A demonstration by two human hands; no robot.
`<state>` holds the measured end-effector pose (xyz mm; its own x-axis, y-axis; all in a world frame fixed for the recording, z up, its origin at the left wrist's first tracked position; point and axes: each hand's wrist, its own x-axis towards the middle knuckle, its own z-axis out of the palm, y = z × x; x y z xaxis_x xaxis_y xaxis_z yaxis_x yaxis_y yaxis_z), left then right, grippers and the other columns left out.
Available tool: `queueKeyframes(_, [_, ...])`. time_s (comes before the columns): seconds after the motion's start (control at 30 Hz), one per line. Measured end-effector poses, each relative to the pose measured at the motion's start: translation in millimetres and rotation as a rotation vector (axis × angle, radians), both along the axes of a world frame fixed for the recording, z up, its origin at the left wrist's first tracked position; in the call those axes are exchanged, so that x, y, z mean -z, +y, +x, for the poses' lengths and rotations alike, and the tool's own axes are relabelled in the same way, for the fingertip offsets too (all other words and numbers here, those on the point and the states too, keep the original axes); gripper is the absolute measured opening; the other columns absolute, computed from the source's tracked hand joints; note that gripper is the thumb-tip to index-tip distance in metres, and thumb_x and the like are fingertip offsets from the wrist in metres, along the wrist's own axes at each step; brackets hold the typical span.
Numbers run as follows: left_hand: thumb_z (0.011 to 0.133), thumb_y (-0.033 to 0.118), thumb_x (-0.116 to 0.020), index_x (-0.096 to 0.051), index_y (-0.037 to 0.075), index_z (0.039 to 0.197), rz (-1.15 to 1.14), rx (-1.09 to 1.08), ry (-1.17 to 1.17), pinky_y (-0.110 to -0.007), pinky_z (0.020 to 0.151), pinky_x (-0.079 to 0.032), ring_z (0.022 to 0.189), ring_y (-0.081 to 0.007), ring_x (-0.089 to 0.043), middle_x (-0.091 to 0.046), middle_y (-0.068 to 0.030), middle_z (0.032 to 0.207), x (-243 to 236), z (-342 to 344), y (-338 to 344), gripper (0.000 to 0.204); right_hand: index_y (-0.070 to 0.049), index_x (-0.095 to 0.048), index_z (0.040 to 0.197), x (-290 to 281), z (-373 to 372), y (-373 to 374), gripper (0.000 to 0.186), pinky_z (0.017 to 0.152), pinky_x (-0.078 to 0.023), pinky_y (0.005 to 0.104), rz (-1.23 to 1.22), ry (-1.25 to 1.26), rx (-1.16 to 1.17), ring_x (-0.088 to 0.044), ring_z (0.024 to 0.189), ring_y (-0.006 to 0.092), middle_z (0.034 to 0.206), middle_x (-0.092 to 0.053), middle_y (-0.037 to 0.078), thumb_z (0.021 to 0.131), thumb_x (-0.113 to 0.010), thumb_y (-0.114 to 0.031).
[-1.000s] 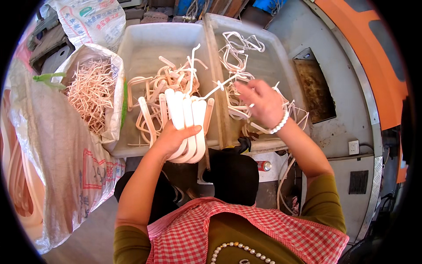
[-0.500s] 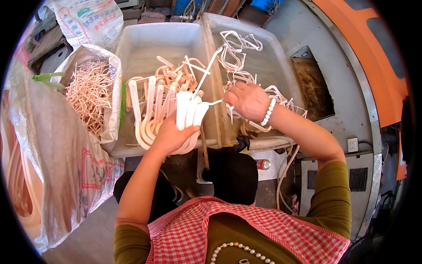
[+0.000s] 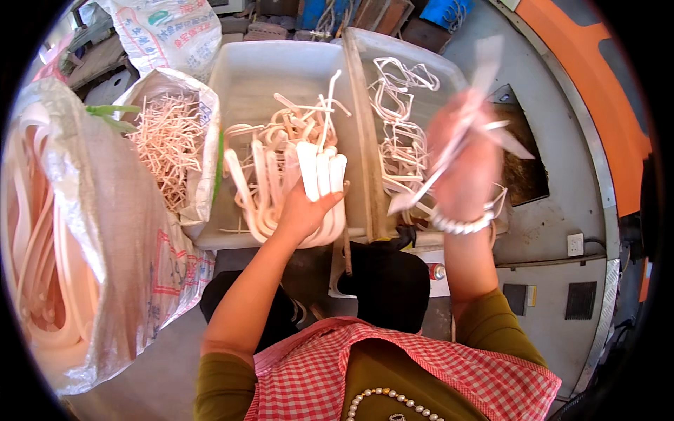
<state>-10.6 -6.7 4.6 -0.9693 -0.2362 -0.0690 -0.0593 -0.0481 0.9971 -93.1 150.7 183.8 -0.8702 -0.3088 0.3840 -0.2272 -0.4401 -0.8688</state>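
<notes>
While the left hand grips a bunch of curved white plastic pieces over the near side of the white tub, the blurred right hand grasps thin white strips to the tub's right

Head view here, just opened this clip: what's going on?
A person is handling pale plastic pieces with both bare hands. The left-hand grip holds a bundle of flat white curved pieces at the near side of the left tub, thumb across its front. The right-hand grip, blurred, carries a few thin white pieces over the right side. More curved pieces lie in the left tub, and looped white pieces in the right tub.
</notes>
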Motion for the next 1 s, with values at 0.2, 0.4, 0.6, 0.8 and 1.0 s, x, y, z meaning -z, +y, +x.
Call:
queueKeyframes(0.2, [0.082,0.007,-0.070,-0.054,-0.001,0.121,0.338,0.027,-0.082,-0.031,0.087,-0.049,0.099,-0.0178,-0.061,-0.064,-0.0097,0.112,-1.1,-19.4,16.0,0.043,-0.004,-0.053,0.102,-51.1,-35.3,-140.6,0.022,0.068,-0.040,0.0300,-0.002,0.565,0.288,-0.049,0.077,0.0189,0.084,-0.052,0.010,0.094,-0.050,-0.023])
queueKeyframes(0.4, [0.081,0.008,-0.072,-0.055,-0.004,0.120,0.429,0.001,-0.177,-0.031,0.087,-0.049,0.099,-0.0180,-0.061,-0.063,-0.0115,0.112,-3.5,-2.4,-10.5,0.043,-0.001,-0.052,0.125,52.3,-63.2,-244.4,0.052,0.099,-0.043,0.0371,0.851,0.656,-0.035,-0.053,0.119,0.0346,0.126,-0.055,0.026,0.086,-0.063,-0.033])
queueKeyframes(0.6, [0.082,0.011,-0.073,-0.056,-0.001,0.120,0.241,0.034,-0.096,-0.031,0.084,-0.048,0.096,-0.0160,-0.059,-0.063,-0.0071,0.108,2.3,0.9,-19.2,0.044,-0.002,-0.057,0.120,65.6,-90.2,-111.6,0.036,0.107,-0.037,0.0395,0.906,1.326,-0.166,-0.051,0.120,0.0344,0.121,-0.058,0.019,0.087,-0.059,-0.015])
queueKeyframes(0.8, [0.078,0.019,-0.073,-0.054,-0.001,0.122,-0.017,0.084,-0.052,-0.033,0.087,-0.047,0.097,-0.0208,-0.062,-0.066,-0.0141,0.106,2.2,-1.0,-15.2,0.051,-0.008,-0.060,0.105,76.3,-112.6,-41.3,0.026,0.099,-0.042,0.0402,1.295,1.660,-0.160,-0.054,0.112,0.0286,0.101,-0.062,0.013,0.080,-0.060,-0.011])
queueKeyframes(1.0, [0.079,0.027,-0.070,-0.051,0.002,0.120,-0.829,-0.065,-0.124,-0.045,0.075,-0.050,0.092,-0.0368,-0.064,-0.066,-0.0194,0.102,-4.6,3.4,-14.5,0.052,-0.011,-0.054,0.083,77.3,-74.3,-1.9,0.017,0.053,-0.046,0.0381,1.617,1.302,-0.091,-0.052,0.053,0.0258,0.060,-0.050,0.004,0.092,-0.054,-0.025])
